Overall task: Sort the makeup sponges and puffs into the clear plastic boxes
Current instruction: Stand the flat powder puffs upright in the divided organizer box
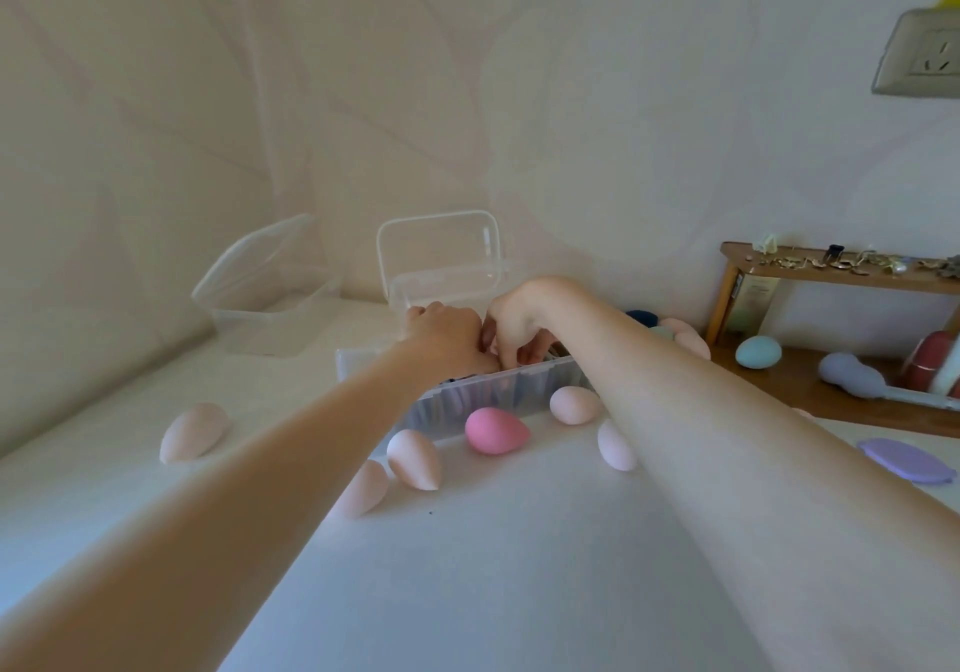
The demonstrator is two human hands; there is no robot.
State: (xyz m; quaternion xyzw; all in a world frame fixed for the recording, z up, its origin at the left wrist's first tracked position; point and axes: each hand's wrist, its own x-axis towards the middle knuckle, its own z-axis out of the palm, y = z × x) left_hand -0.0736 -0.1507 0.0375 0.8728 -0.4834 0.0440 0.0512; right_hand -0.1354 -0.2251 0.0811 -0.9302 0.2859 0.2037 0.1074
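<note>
Both my hands meet over a long clear divided box point(470, 401) on the white table point(493, 567). My left hand point(447, 336) shows only its back, its fingers bent down into the box. My right hand point(514, 331) curls its fingertips into the same spot. What either holds is hidden. Dark and purple pieces show through the box wall. In front of the box lie a bright pink egg sponge point(496, 431) and pale pink ones point(414, 458), point(574, 404), point(615, 445). Another pale sponge point(193, 432) lies far left.
Two clear boxes with raised lids stand against the wall, one behind my hands point(441, 256), one to the left point(270, 302). A purple flat puff point(906, 461) lies at right. A blue sponge point(758, 352) and a lavender sponge point(852, 375) rest under a wooden shelf point(831, 276).
</note>
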